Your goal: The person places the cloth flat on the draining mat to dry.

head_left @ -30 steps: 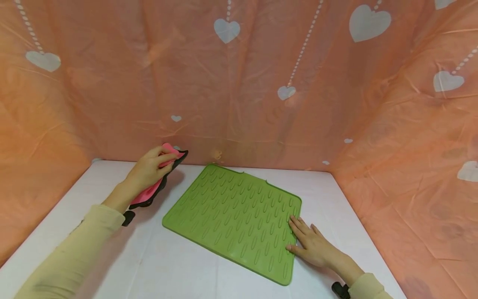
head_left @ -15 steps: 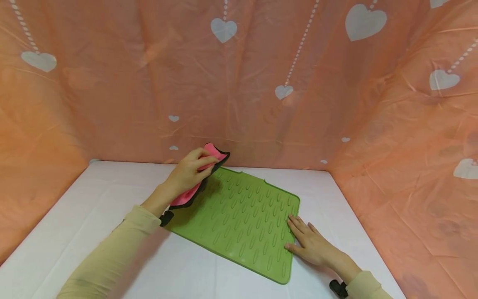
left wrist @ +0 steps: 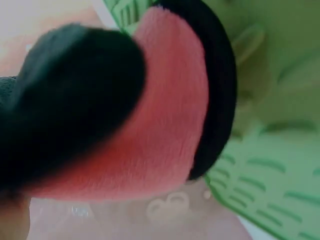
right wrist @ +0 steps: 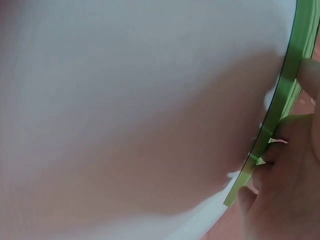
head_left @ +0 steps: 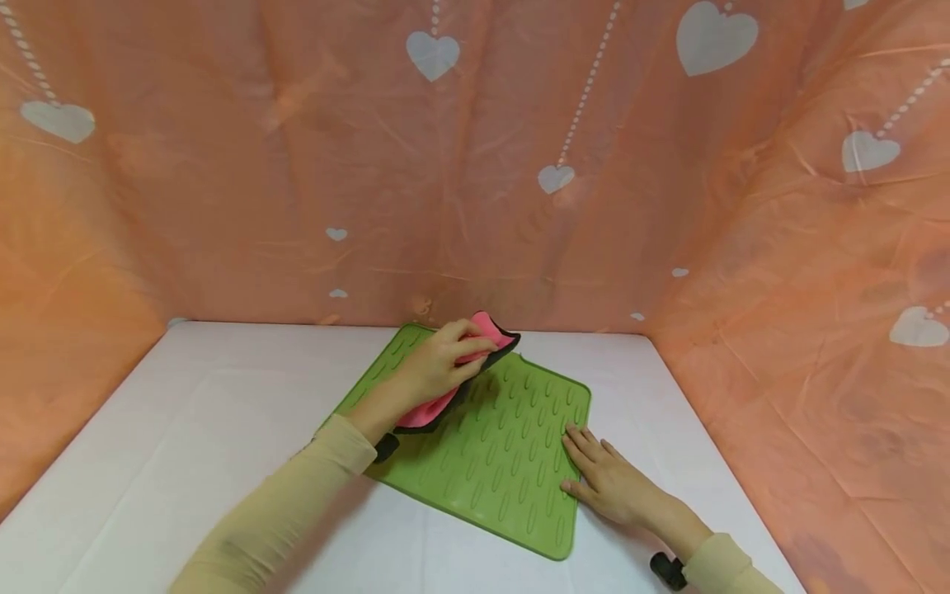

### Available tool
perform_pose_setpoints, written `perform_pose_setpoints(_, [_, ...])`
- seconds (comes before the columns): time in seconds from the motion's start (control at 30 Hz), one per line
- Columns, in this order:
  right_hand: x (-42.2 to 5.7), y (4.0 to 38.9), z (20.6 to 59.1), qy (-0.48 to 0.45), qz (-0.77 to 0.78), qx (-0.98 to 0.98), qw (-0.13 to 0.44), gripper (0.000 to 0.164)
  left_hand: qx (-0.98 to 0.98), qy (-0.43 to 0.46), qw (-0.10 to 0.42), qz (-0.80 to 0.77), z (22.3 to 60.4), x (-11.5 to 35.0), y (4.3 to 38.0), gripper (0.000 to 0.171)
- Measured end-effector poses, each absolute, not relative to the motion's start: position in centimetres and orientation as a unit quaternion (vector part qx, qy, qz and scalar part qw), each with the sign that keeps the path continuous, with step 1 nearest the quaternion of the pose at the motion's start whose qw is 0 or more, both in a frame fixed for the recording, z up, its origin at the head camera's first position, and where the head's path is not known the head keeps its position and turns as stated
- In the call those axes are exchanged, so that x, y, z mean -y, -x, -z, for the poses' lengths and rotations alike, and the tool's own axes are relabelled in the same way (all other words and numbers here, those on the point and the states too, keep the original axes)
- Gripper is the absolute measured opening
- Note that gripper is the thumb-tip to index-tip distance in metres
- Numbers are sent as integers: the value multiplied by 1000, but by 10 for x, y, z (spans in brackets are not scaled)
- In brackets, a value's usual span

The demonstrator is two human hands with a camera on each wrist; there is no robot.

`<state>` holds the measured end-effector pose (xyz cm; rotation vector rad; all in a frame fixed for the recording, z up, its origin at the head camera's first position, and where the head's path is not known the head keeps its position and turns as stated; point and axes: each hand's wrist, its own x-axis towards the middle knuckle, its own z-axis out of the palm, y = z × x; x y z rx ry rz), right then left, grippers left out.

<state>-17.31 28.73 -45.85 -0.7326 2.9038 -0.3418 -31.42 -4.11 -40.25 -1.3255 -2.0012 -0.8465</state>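
In the head view my left hand [head_left: 438,365] grips a pink cloth [head_left: 429,411] with a black border, held over the green ridged mat [head_left: 490,487]. The cloth [left wrist: 170,100] fills much of the left wrist view, its dark edge curling and the mat's raised ridges behind it. My right hand [head_left: 616,485] lies with fingers spread on the mat's right edge, fingertips on the ridged top. From the right wrist view, the fingers of that hand [right wrist: 285,185] rest along the mat's green rim [right wrist: 275,107].
The mat lies at an angle on a white-covered table [head_left: 223,429]. An orange curtain [head_left: 475,206] printed with white hearts closes off the back and both sides. A black wrist strap piece [head_left: 668,571] shows at the right cuff.
My left hand has carried the cloth rightward from beside the mat's left edge to over the mat's upper middle. My right hand stays in place on the mat's right edge.
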Motion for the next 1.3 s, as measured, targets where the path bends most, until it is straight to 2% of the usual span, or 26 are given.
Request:
perform_pose_setpoints(0.4, [-286, 172, 457, 254, 111, -959, 64, 68, 833, 491, 138, 215, 424, 22, 305, 23])
perform_pose_setpoints(0.83, [-286, 173, 459, 255, 112, -958, 66, 68, 876, 482, -31, 15, 441, 16, 282, 59])
perform_pose_setpoints(1.03, [-285, 174, 458, 249, 106, -961, 55, 67, 882, 468, -50, 11, 444, 17, 278, 63])
perform_pose_setpoints(1.17, [-282, 178, 455, 234, 112, -965, 23, 66, 880, 467, -59, 57, 438, 21, 279, 61])
perform_pose_setpoints(1.3, [-276, 186, 448, 206, 163, -965, -12, 59, 870, 477, -33, 119, 430, 25, 279, 55])
